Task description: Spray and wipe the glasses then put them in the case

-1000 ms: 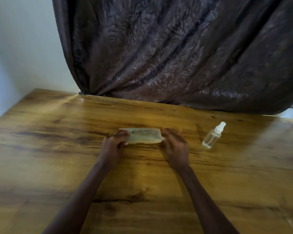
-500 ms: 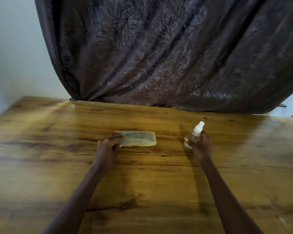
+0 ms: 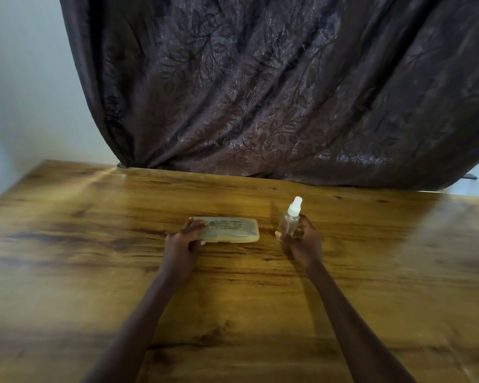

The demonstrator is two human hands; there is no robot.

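Note:
A pale translucent glasses case (image 3: 233, 230) lies closed and flat on the wooden table (image 3: 233, 294), near its middle. My left hand (image 3: 184, 241) grips the case's left end, fingers over its top. To the right, my right hand (image 3: 304, 241) is wrapped around a small clear spray bottle (image 3: 289, 223) with a white nozzle, held upright and slightly tilted just above the table. The glasses themselves are not visible; whatever is inside the case is hidden.
A dark brown patterned curtain (image 3: 274, 92) hangs behind the table's far edge. A pale wall (image 3: 25, 78) stands at the left. The table's left edge runs diagonally at the far left.
My right hand left the case's right end, went right to the spray bottle, closed on it and has now brought it left toward the case. My left hand stayed on the case.

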